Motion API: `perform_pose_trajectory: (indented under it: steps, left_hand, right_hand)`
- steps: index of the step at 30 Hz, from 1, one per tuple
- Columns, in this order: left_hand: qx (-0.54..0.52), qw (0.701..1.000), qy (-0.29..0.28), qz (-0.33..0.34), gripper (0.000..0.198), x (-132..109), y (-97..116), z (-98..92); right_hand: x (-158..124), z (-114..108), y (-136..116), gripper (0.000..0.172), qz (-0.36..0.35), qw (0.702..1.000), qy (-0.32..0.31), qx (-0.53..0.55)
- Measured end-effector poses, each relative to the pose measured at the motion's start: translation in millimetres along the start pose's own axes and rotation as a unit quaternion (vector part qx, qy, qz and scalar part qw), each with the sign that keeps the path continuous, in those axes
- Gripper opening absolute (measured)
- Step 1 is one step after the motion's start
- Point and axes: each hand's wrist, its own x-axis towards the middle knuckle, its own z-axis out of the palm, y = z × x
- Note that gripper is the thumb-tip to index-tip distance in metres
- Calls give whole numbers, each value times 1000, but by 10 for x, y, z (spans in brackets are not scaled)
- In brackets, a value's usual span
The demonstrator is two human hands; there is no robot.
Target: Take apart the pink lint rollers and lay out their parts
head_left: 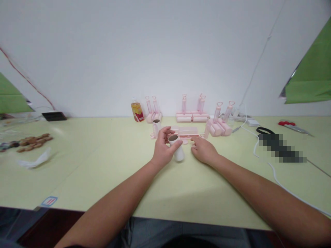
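In my left hand is a white paper roll, tilted, with its brown hollow core showing at the top; my fingers and thumb close around it. My right hand rests on the table to its right, fingers bent and slightly apart, nothing visible between them. Its index fingertip is close to a pink lint roller case with a clear cover, lying beyond both hands; contact is unclear. A small pink round piece sits just in front of the case. Another white roll stands behind my left hand, beside a pink handle further right.
Several pink lint rollers with upright handles line the wall side. A yellow-labelled bottle stands at back left. Rightward lie a white cable, a pixelated dark object and red-handled scissors. Brown pieces and white plastic lie left.
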Motion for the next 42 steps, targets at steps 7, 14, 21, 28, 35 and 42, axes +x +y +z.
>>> perform_pose_trajectory:
  steps: [7, 14, 21, 28, 35, 42]
  left_hand:
    - [36, 991, -130, -12, 70, -95, -2, 49]
    - [-27, 973, -208, -99, 85, -114, 5, 86]
    - [-15, 979, -162, -120, 72, -101, -50, 89]
    - [26, 980, -175, -86, 56, -123, -26, 96]
    - [-7, 976, -212, -55, 56, -128, 44, 115]
    - [-21, 977, -206, -53, 59, -126, 12, 114]
  right_hand:
    - [2, -21, 4, 32, 28, 996, -63, -52]
    - [2, 40, 12, 23, -5, 999, 29, 37]
    - [19, 56, -23, 18, -11, 950, 152, 274]
    - [-134, 7, -257, 21, -80, 838, 199, 501]
    - [-214, -37, -332, 14, -132, 864, 179, 452]
    - [-214, 0, -313, 18, -143, 869, 163, 444]
